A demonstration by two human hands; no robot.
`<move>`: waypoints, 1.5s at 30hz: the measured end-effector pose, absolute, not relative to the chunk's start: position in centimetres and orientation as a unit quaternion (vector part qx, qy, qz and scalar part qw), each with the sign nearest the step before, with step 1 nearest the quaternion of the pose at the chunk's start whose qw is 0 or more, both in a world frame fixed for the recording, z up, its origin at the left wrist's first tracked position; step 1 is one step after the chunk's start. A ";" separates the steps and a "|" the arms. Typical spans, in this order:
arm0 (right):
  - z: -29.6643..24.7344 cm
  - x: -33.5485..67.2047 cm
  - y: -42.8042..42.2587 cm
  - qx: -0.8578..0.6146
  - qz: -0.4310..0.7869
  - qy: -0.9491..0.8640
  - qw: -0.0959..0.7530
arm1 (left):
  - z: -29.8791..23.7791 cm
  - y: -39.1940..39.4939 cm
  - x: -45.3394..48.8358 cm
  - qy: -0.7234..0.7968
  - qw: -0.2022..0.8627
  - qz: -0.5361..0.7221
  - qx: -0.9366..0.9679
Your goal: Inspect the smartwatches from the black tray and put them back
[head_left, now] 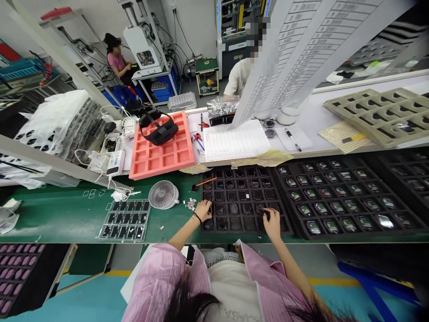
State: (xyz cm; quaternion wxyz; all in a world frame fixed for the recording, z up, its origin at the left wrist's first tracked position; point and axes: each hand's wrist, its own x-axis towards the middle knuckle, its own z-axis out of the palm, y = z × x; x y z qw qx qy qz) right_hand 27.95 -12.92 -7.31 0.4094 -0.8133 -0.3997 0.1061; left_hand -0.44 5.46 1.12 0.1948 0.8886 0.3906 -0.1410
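Black tray (246,225): foam, gridded into cells, most holding dark pieces; it lies on the green bench (177,232), in front of the person.

Right hand (272,224): fingers together, apparently pinching a small dark piece (267,215) over a cell near the tray's right side.

Left hand (202,211): fingers together, resting at the tray's left cells; whether they grip anything, cannot tell.

Beside: a second tray (345,201) of green-labelled pieces to the right; paper scraps (191,203) and an orange stick (206,181) at the left corner.

Risk: a light pinch could drop the piece into the wrong cell; loose scraps could get into the cells.
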 end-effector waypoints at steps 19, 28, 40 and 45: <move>-6.6 27.4 -15.2 -0.813 0.114 -0.386 0.421 | 1.0 4.4 5.8 0.333 0.223 -0.174 0.899; -7.1 26.9 -15.7 -0.815 0.129 -0.382 0.417 | 0.3 2.5 11.6 0.314 0.230 -0.181 0.903; -7.0 26.5 -16.7 -0.821 0.137 -0.348 0.430 | 0.7 3.1 14.1 0.299 0.212 -0.177 0.914; -6.0 26.2 -16.9 -0.821 0.135 -0.333 0.443 | 0.5 1.7 17.7 0.265 0.210 -0.182 0.923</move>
